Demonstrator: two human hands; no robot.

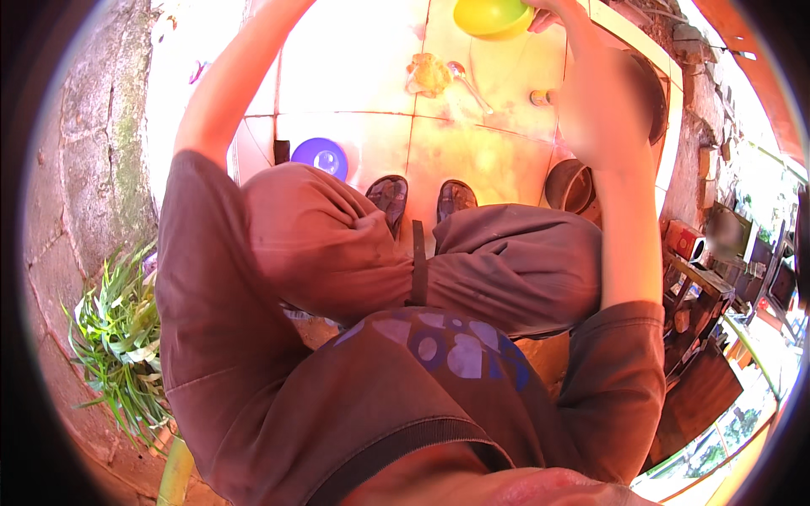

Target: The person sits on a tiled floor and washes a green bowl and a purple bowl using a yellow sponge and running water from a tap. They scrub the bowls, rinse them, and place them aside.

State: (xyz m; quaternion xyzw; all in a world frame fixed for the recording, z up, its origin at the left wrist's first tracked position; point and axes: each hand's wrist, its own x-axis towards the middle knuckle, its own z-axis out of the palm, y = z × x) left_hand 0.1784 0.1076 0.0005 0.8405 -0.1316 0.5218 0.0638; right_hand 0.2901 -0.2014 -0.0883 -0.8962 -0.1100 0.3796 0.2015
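Observation:
At the top edge, my right hand (pixel 548 13) has its fingers against the right side of a yellow-green bowl (pixel 488 24), appearing to grip its rim. The frame cuts off part of both. My left forearm (pixel 240 72) reaches up and out of the picture, so the left hand does not show. Below the bowl, a metal spoon (pixel 470 87) lies on the pale tiles beside a crumpled yellowish lump (pixel 429 76) whose kind I cannot make out. A small cylindrical container (pixel 541 98) lies nearer my right forearm.
A round blue-purple dish (pixel 321 158) stands left of my shoes (pixel 389 199). Right of them is a brown pot (pixel 569 185), with a dark round vessel (pixel 651 97) partly behind my right forearm. A green plant (pixel 118 337) grows by the left wall (pixel 84 160). Cluttered wooden shelving (pixel 709 278) stands at right.

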